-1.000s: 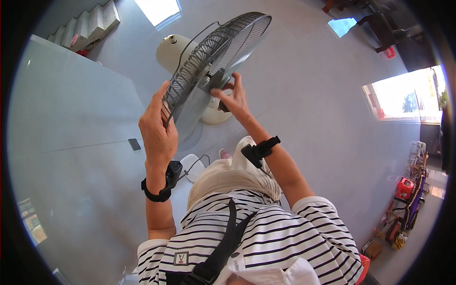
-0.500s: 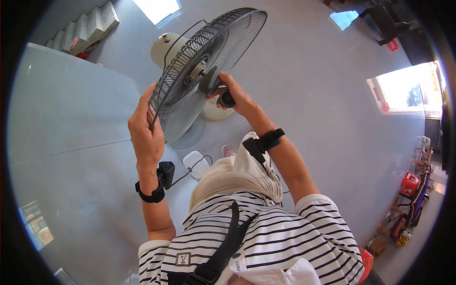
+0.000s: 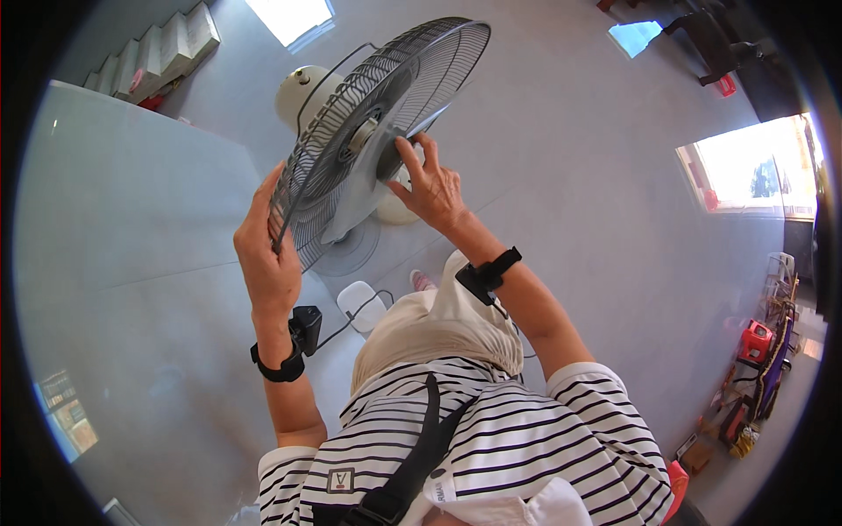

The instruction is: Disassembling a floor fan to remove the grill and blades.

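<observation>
A grey-caged electric fan (image 3: 351, 123) stands tilted before me. The front of its wire cage is off, so the translucent fan blade (image 3: 358, 203) and its dark hub (image 3: 390, 158) show. My left hand (image 3: 267, 250) is closed around the cage's left rim, fingers behind the wires. At the front of the hub, my right hand (image 3: 431, 186) has its thumb and fingers bent around the dark centre. Its fingertips touch there, and what lies under them is partly hidden. The cream motor housing (image 3: 303, 92) sits behind the cage.
Below the fan, its pale round base (image 3: 399, 209) rests on the grey floor. A white box-like thing (image 3: 361, 305) with a cable lies by my feet. Steps (image 3: 167, 53) rise at the far left. Dark furniture (image 3: 715, 44) and a red object (image 3: 756, 340) are at the right.
The blade has turned, and its hub appears nearer the cage. My right hand has shifted its hold with fingers more spread; the dark round piece near its palm no longer shows. My left hand stays.
</observation>
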`<state>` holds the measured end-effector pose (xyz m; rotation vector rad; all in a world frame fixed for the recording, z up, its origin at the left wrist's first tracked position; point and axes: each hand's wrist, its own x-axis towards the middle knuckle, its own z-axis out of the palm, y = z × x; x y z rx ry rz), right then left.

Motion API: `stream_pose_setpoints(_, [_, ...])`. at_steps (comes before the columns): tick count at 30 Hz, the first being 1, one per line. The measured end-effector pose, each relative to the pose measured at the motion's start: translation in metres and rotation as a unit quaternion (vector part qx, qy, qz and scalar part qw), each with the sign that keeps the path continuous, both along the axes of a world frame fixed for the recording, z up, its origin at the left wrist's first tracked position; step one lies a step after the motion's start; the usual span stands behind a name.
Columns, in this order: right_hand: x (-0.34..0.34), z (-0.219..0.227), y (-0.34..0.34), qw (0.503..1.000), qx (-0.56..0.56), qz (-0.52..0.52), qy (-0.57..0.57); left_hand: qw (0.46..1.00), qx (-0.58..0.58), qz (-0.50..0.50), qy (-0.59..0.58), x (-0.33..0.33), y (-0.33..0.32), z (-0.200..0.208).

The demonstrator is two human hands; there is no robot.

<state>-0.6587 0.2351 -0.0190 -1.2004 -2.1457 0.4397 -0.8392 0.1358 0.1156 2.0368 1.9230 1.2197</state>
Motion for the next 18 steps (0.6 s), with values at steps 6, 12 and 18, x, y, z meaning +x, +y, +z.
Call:
stream_pose_setpoints(6, [0.009, -0.017, 0.004, 0.996, 0.027, 0.080, 0.016, 0.997, -0.058, 0.018, -0.046, -0.002, 0.000, 0.003])
stream_pose_setpoints(12, [0.015, -0.010, 0.007, 0.983, -0.005, 0.183, -0.009, 0.991, -0.059, 0.069, -0.094, -0.014, -0.009, -0.004])
stream_pose_setpoints(18, [0.015, -0.005, 0.029, 0.947, -0.055, 0.318, 0.007, 0.975, -0.038, 0.189, -0.115, -0.031, -0.019, -0.019])
